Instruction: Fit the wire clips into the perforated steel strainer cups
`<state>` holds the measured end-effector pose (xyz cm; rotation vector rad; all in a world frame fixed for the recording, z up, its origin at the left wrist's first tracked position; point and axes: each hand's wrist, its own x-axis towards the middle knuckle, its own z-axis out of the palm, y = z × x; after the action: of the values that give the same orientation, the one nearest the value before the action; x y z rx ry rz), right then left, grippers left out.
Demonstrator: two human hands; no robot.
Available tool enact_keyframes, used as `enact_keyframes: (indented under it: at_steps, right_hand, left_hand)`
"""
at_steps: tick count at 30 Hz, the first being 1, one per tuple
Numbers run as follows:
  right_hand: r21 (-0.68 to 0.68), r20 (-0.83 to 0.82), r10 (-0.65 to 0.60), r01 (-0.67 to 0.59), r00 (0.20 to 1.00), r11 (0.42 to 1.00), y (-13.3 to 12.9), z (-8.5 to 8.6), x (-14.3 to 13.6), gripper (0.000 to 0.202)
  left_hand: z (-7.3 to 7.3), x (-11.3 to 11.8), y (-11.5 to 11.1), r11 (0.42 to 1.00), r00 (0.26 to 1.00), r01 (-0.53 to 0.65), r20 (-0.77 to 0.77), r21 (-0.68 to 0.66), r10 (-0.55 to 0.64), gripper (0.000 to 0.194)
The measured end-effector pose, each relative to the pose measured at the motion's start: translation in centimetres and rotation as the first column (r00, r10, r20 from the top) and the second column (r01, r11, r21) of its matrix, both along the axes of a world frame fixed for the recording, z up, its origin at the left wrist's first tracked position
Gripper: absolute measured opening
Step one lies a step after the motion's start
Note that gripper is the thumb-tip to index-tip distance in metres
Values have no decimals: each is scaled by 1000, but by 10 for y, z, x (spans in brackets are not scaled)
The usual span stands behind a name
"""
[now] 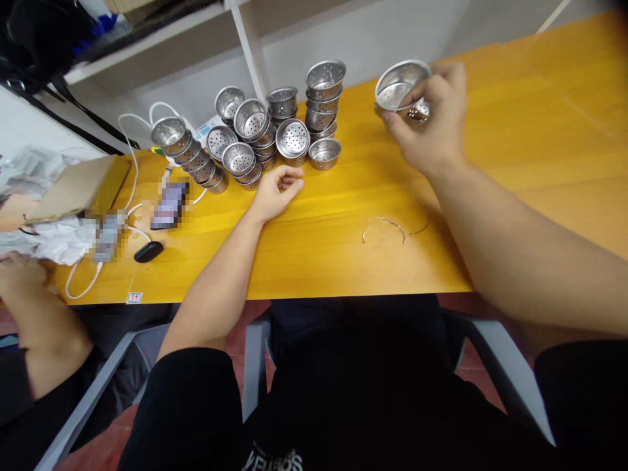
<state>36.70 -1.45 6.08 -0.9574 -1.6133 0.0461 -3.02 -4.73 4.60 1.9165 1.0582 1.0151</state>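
Thumb and fingers of my right hand [434, 118] grip the rim of a perforated metal strainer cup [392, 91] at the back right of the table. Part of the cup is hidden behind the hand, and a perforated metal surface shows below the fingers. My left hand [277, 193] rests on the table with loosely curled fingers, thumb and fingertips apart, holding nothing. Just beyond it stand a single low strainer cup [324, 154] and a pair of nested cups [293, 139]. A tall stack of cups [324, 98] rises behind them.
Further left, a leaning stack of cups [189, 154] stands beside a phone [169, 205] and white cables. A black oval case [148, 252] lies nearer. Thin curved wires [383, 221] lie in front of me. Another person's arm [44, 314] is at the far left, near a cardboard box [73, 186].
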Motion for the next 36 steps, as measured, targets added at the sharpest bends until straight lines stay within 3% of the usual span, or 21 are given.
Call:
enact_keyframes:
  at_steps: [3, 6, 8, 11, 15, 20, 25, 27, 29, 30, 32, 34, 36]
  right_hand:
    - [-71, 85, 118, -112, 989, 991, -28, 17, -30, 36]
    - [-189, 106, 301, -278, 948, 942, -54, 26, -63, 41]
    - [-283, 111, 393, -350, 913, 893, -64, 26, -81, 49]
    - [-343, 106, 472, -413, 875, 844, -67, 19, -97, 53]
    - [-378, 81, 526, -462, 847, 802, -59, 7, -94, 60]
    - [-421, 165, 519, -416, 839, 806, -58, 8, -84, 64]
    - [-505, 193, 545, -394, 816, 768, -72, 36, -70, 93]
    - [-544, 225, 521, -338, 823, 768, -77, 53, -57, 86]
    - [-610, 306, 492, -229, 815, 758, -82, 71, -41, 65]
    - [-660, 354, 503, -171, 789, 732, -84, 78, -33, 53]
    - [-791, 390, 589, -70, 708, 607, -87, 88, -19, 38]
    - [-891, 364, 682, 23, 634, 453, -89, 89, -10, 34]
    - [-921, 357, 730, 90, 583, 379, -92, 81, -6, 39]
  left_hand:
    - [0, 6, -5, 1000, 999, 27, 24, 12, -28, 37]
    - [-1, 15, -8, 999, 999, 15, 44, 30, -16, 70]
    - [0, 21, -10, 998, 1000, 4, 28, 64, -6, 91]
    - [5, 26, -14, 990, 999, -1, -32, 138, 5, 99]
    - [4, 25, -14, 987, 998, 13, -68, 160, -2, 101]
    - [-23, 20, 2, 962, 988, 148, -75, 231, -134, 116]
    - [-43, 13, 20, 938, 975, 219, -110, 270, -196, 105]
    - [-45, 11, 23, 933, 976, 207, -122, 293, -179, 100]
    - [-47, 9, 25, 935, 980, 185, -128, 302, -152, 98]
    - [-47, 7, 26, 939, 981, 175, -128, 297, -142, 97]
    - [-50, 5, 28, 947, 984, 160, -120, 277, -131, 97]
    - [-52, 3, 30, 954, 984, 160, -114, 252, -135, 99]
    - [-54, 1, 32, 958, 983, 167, -110, 234, -145, 102]
